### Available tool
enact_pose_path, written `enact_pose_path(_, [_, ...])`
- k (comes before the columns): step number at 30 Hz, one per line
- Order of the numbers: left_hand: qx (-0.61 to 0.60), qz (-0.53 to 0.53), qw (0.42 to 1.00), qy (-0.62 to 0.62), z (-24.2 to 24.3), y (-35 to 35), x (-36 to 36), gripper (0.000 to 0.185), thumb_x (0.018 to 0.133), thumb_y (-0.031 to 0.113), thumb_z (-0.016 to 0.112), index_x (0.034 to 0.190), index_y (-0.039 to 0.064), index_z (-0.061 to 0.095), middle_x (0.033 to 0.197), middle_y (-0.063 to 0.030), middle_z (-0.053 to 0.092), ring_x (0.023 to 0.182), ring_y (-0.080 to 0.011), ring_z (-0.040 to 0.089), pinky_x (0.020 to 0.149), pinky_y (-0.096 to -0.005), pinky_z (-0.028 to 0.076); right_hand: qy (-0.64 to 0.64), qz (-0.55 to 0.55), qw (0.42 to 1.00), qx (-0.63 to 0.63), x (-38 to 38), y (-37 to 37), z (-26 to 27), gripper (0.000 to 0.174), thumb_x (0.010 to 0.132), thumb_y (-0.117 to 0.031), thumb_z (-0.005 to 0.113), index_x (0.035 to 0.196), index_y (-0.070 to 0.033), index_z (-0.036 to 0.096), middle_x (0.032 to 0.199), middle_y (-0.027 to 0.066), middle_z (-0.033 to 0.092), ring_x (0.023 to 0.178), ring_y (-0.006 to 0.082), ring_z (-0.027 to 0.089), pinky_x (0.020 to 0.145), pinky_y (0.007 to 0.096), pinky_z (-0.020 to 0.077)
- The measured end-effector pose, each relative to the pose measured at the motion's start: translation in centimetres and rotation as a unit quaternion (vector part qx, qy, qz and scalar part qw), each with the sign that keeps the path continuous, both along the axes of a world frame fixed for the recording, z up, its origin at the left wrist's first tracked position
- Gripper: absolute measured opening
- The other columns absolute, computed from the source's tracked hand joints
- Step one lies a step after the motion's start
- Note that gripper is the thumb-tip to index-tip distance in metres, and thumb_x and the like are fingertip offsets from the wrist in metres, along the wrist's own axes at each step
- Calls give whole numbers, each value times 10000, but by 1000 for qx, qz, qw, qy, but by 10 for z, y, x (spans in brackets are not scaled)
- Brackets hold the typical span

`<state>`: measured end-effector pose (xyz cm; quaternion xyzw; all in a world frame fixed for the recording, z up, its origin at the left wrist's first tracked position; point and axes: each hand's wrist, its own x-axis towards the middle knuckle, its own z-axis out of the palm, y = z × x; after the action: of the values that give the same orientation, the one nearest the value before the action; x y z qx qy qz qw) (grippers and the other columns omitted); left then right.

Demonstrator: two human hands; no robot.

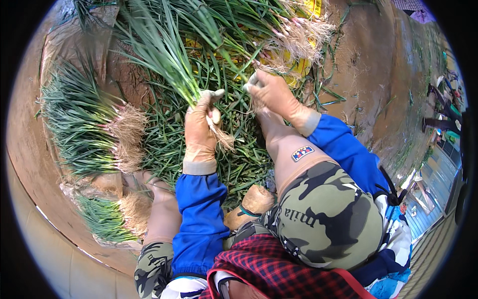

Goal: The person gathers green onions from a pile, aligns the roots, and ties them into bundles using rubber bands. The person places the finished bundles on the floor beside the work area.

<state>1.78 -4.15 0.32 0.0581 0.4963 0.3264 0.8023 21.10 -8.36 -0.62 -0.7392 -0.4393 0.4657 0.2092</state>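
My left hand (203, 119), in a pale glove with whitish fingertips, is closed round a small bunch of green garlic plants (183, 74). Their leaves fan up and to the left, and their roots hang below my fingers. My right hand (263, 84), gloved too, pinches a green stalk (236, 69) between thumb and fingers, to the right of the bunch. Under both hands lies a thick litter of loose green leaves (239, 160). A pile of unbundled plants with pinkish stems and pale roots (298, 35) lies beyond my right hand, partly on yellow printed sheeting (300, 69).
At the left lie rows of bunched plants (86, 127), roots towards me, with a smaller group (108, 216) nearer. My legs flank the leaf litter, with a tan wrapped object (250, 205) between them. Wet brown ground (358, 74) extends right, where people and a blue structure (433, 187) appear.
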Motion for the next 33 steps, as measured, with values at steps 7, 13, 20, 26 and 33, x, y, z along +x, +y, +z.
enact_pose_path(7, [11,-36,999,-38,-8,-4,11,89,869,82,558,916,9,580,698,-43,601,470,-93,507,405,-208,397,222,22,971,-87,-21,8,26,209,838,-248,632,778,-64,554,606,-35,475,557,59,421,509,228,367])
enact_pose_path(13, [31,-56,998,-28,-8,-1,4,160,875,106,552,958,-26,586,709,-61,597,562,-128,569,486,-223,470,269,-80,957,-66,5,25,5,286,898,-335,545,906,-63,634,661,-43,511,549,43,414,489,200,339])
enact_pose_path(20, [44,-48,998,-6,6,-2,5,90,861,84,566,909,7,564,756,-46,611,588,-103,577,489,-198,464,329,-65,941,-54,-44,61,-2,178,865,-214,603,807,-46,604,604,-31,508,503,42,432,447,198,352])
enact_pose_path(26, [23,23,994,-105,-6,-7,-7,91,856,20,542,944,26,522,802,-74,616,530,-97,527,421,-190,398,354,-85,931,-34,-48,54,6,177,921,-164,499,827,-28,564,630,3,546,478,66,480,433,197,388])
enact_pose_path(33, [-9,100,987,-127,19,-2,3,184,900,140,504,1008,-9,503,735,-67,521,563,-118,468,543,-237,398,-171,337,914,149,6,47,-60,203,892,-194,494,937,-43,621,737,95,614,668,218,605,616,305,497])
